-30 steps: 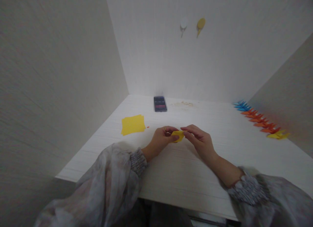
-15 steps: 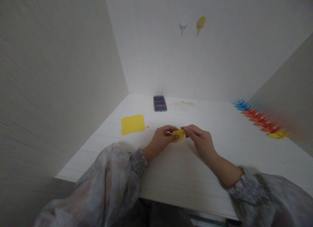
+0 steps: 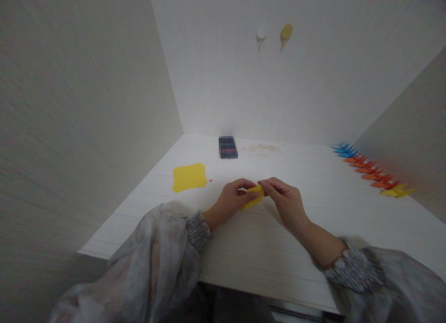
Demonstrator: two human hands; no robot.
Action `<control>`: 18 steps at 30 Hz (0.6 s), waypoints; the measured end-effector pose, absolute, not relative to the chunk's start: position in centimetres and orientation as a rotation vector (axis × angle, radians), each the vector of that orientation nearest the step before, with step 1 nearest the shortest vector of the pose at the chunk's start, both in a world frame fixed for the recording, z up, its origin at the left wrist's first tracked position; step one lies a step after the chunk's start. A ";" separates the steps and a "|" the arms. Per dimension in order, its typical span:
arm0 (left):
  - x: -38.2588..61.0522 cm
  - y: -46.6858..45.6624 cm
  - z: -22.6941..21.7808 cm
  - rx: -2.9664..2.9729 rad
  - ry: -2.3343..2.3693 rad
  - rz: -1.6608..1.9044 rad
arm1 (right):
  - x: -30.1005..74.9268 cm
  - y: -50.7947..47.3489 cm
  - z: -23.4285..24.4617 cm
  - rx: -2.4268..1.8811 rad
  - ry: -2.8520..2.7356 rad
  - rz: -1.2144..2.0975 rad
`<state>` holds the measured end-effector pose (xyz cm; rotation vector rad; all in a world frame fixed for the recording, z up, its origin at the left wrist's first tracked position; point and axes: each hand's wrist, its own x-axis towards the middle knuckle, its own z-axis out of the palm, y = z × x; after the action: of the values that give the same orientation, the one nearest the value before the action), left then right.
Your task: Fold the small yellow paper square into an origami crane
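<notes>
A small folded piece of yellow paper (image 3: 253, 201) is held between both hands above the white table. My left hand (image 3: 234, 197), with a ring on one finger, is closed on its left part, thumb on top. The fingertips of my right hand (image 3: 283, 196) pinch its right end. The finer folds are too small to make out. To the left of my left hand lies a stack of yellow paper sheets (image 3: 189, 177), with a tiny orange scrap (image 3: 211, 180) beside it.
Along the right wall runs a row of folded paper cranes: blue ones (image 3: 344, 150), orange ones (image 3: 369, 170) and a yellow one (image 3: 397, 191). A dark blurred object (image 3: 227, 147) sits at the back of the white table (image 3: 265, 253). Two hooks (image 3: 286, 31) are on the back wall.
The yellow paper has turned in my fingers, and a flap of it now hangs lower, below my left thumb. Both hands have stayed almost in place.
</notes>
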<state>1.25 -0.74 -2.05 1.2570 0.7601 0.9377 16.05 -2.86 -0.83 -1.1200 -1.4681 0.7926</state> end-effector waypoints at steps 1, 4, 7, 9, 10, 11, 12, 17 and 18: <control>1.3 -0.7 -2.1 1.252 0.763 0.940 | 16.0 -2.8 -0.9 -1.107 -1.459 0.811; 1.2 -0.5 -2.3 1.257 0.788 0.934 | 16.1 -2.8 -1.0 -1.067 -1.425 0.855; 1.1 -0.5 -2.5 1.292 0.827 0.921 | 16.1 -2.7 -1.0 -1.079 -1.416 0.845; 1.1 -0.5 -2.5 1.302 0.842 0.924 | 16.1 -2.7 -1.0 -1.108 -1.409 0.835; 1.1 -0.5 -2.5 1.305 0.848 0.929 | 16.1 -2.7 -1.0 -1.122 -1.402 0.834; 1.1 -0.5 -2.5 1.307 0.854 0.935 | 16.1 -2.7 -0.9 -1.138 -1.397 0.834; 1.1 -0.5 -2.5 1.310 0.862 0.939 | 16.1 -2.7 -0.9 -1.155 -1.392 0.833; 1.2 -0.4 -2.6 1.309 0.885 0.932 | 16.0 -2.7 -0.7 -1.241 -1.377 0.802; 1.2 -0.3 -2.7 1.308 0.889 0.931 | 16.1 -2.7 -0.7 -1.249 -1.381 0.791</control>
<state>1.19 -0.32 -2.66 1.3083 0.8886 0.9310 16.06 -2.72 -0.69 -1.2487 -1.3812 0.7908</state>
